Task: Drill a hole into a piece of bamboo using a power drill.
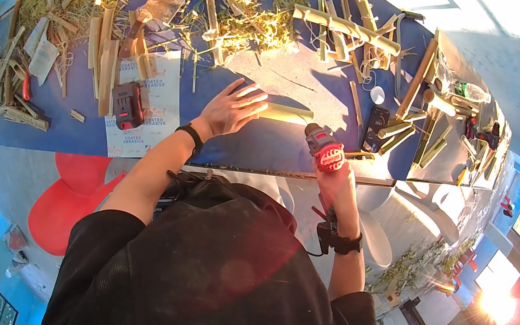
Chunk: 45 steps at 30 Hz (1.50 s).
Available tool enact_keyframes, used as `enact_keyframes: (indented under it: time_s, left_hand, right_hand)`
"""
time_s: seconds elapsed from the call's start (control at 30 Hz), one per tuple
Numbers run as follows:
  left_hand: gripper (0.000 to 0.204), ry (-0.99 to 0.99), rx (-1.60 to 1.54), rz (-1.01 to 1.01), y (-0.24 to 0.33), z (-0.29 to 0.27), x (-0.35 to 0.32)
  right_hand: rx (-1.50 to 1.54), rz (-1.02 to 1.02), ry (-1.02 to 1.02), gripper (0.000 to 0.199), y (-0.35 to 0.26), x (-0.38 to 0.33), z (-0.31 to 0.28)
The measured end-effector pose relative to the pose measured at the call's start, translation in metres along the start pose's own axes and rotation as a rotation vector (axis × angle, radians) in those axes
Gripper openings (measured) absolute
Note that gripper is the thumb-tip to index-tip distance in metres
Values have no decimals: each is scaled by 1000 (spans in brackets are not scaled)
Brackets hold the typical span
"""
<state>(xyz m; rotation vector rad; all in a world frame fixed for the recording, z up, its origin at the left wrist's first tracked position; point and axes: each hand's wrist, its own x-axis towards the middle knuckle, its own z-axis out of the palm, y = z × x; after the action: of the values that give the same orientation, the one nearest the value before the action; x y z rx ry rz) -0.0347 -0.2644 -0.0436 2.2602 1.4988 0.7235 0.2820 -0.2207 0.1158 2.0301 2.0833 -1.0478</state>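
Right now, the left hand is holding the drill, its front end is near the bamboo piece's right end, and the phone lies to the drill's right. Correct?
Not quite: the head view shows the drill in the right hand, not the left hand. The bamboo piece and the phone are placed as you say.

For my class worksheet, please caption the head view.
Left hand at one end of a bamboo piece, right hand holding a drill.

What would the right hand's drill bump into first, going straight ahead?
Probably the bamboo piece by the left hand: the drill in the right hand points toward its right end. Depth is unclear, so they might be touching.
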Motion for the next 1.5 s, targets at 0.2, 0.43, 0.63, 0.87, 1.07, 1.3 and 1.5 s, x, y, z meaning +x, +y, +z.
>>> enact_keyframes:
  time_s: [0.2,0.43,0.63,0.87,1.07,1.3,1.5]
  left_hand:
    - [38,-2,4,0,1,0,1]
    - [38,1,0,-6,1,0,0]
    - [38,-13,4,-11,1,-1,0]
    - [38,-11,14,-12,1,-1,-1]
    - [38,-9,4,-8,1,-1,0]
    - [37,-4,20,-5,0,-1,-1]
    - [38,-12,12,-6,4,-2,0]
  right_hand:
    - [25,20,4,28,4,1,2]
    - [-9,63,-17,32,4,3,2]
    - [3,61,-20,32,-12,0,-5]
    - [-3,39,-29,33,-6,2,-2]
    - [2,28,-22,31,2,3,2]
    - [18,21,3,25,-11,1,-1]
    - [-64,105,-83,22,-25,4,0]
